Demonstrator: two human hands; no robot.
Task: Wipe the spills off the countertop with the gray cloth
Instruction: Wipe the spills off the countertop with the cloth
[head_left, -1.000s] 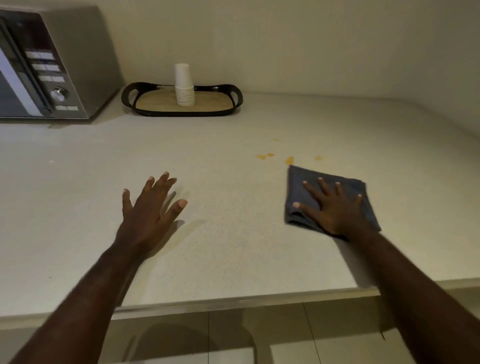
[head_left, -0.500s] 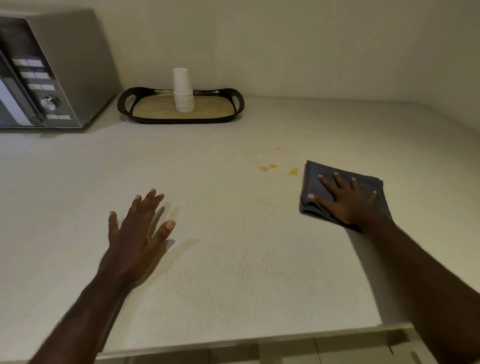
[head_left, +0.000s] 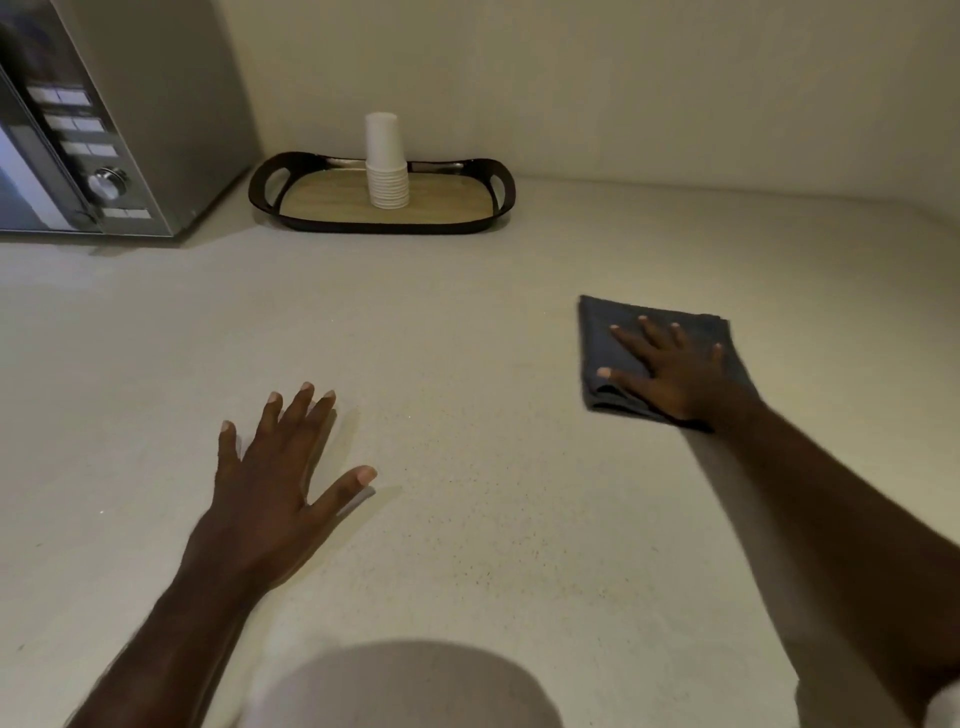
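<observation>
The folded gray cloth lies flat on the pale speckled countertop, right of centre. My right hand presses down on it with the fingers spread, palm over its near right part. My left hand rests flat on the bare counter at the lower left, fingers apart, holding nothing. No orange spots show on the counter around the cloth; whatever is beneath it is hidden.
A silver microwave stands at the back left. Beside it, against the wall, a black-rimmed tray carries a stack of white paper cups. A pale rounded shape fills the bottom edge.
My right hand slid the cloth away from me and leftward over the orange spots, which no longer show. The view moved in over the counter. My left hand stayed flat.
</observation>
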